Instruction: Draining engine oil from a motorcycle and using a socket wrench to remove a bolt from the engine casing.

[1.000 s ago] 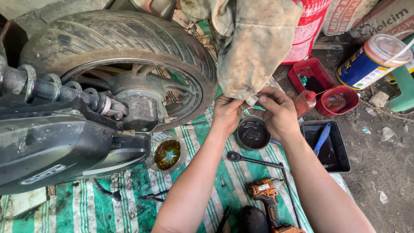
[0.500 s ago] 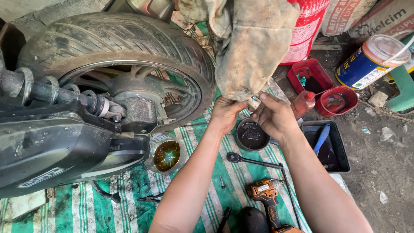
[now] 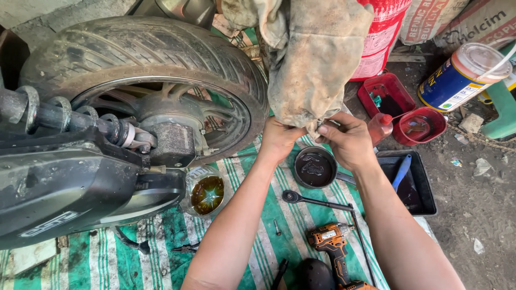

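A dirty beige rag (image 3: 312, 64) hangs down from the top of the view. My left hand (image 3: 280, 138) and my right hand (image 3: 346, 140) both pinch its lower edge, close together, with the fingers closed on the cloth. Directly under my hands sits a small black round pan (image 3: 315, 167) holding dark oil, on a green-and-white striped mat (image 3: 107, 258). To the left stands a motorcycle rear wheel (image 3: 145, 70) with its tyre, hub and shock spring.
A glass jar of dark oil (image 3: 207, 192) stands below the hub. A ratchet wrench (image 3: 317, 201) and an orange cordless driver (image 3: 333, 247) lie on the mat. A black tray (image 3: 411, 185), red containers (image 3: 419, 126), a small red bottle (image 3: 380, 127) and a blue can (image 3: 459, 78) are at right.
Both hands have shifted slightly up and left along the rag's lower edge, staying closed on it. Nothing else has moved.
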